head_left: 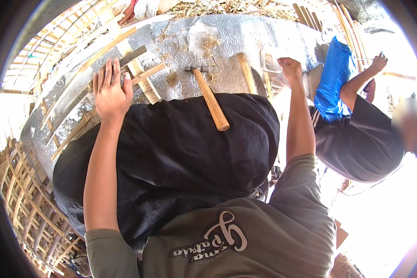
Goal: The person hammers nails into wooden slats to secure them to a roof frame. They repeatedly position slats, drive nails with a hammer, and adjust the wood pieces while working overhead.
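Note:
My left hand (112,95) is flat with its fingers stretched out, over crossed bamboo strips (142,79) at the left of my lap. Farther right, my right hand (290,69) has its fingers bent and pressed together beside a clear plastic box (269,61); whatever they may hold is hidden. Between my hands lies a hammer (211,99), its wooden handle across my dark-clothed lap and its metal head on the silvery mat (178,39). A pale wooden piece (247,74) and a dark curved blade-like piece (258,83) lie right of the hammer.
A bamboo lattice (28,208) stands at the lower left. On the right, another person (368,139) sits close by, an arm raised, with a blue plastic bag (332,81) by them. Dry plant scraps (236,9) lie beyond the mat.

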`<state>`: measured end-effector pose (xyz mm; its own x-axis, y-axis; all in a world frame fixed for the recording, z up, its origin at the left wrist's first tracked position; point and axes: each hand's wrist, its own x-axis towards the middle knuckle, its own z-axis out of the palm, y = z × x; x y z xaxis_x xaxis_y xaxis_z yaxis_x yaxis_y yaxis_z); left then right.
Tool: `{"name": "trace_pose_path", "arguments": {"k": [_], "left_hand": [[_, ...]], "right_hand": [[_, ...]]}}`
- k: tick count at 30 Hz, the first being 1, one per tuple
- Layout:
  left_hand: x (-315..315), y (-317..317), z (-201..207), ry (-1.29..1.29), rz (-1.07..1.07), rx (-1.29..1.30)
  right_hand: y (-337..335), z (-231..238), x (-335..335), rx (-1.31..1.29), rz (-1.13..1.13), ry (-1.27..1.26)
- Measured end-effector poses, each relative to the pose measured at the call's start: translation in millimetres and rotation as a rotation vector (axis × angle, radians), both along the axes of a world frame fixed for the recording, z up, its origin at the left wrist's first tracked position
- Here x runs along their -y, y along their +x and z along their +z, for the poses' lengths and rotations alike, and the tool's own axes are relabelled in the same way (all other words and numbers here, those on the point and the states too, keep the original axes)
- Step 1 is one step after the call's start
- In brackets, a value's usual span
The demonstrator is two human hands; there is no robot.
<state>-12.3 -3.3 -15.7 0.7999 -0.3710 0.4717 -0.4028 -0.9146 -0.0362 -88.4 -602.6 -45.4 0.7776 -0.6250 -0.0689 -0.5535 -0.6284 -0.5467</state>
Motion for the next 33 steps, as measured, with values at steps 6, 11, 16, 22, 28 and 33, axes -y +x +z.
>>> {"name": "trace_pose_path", "arguments": {"k": [6, 11, 16, 22, 28, 33], "left_hand": [[2, 0, 1, 0.003, 0.005, -0.008], [0, 0, 0, 0.011, 0.011, -0.009], [1, 0, 0, 0.003, 0.014, -0.008], [1, -1, 2, -0.004, 0.022, -0.038], [0, -2, 2, -0.005, 0.028, -0.047], [2, -2, 0, -0.009, 0.023, -0.039]], "right_hand": [[-3, 12, -3, 0.1, -0.046, 0.011], [-6, 22, -9, 0.185, -0.089, -0.074], [-6, 28, -9, 0.181, -0.023, 0.027], [5, 23, -20, 0.157, 0.046, 0.024], [19, 35, -45, 0.202, 0.11, 0.21], [51, 59, -82, 0.238, 0.302, 0.461]]}}
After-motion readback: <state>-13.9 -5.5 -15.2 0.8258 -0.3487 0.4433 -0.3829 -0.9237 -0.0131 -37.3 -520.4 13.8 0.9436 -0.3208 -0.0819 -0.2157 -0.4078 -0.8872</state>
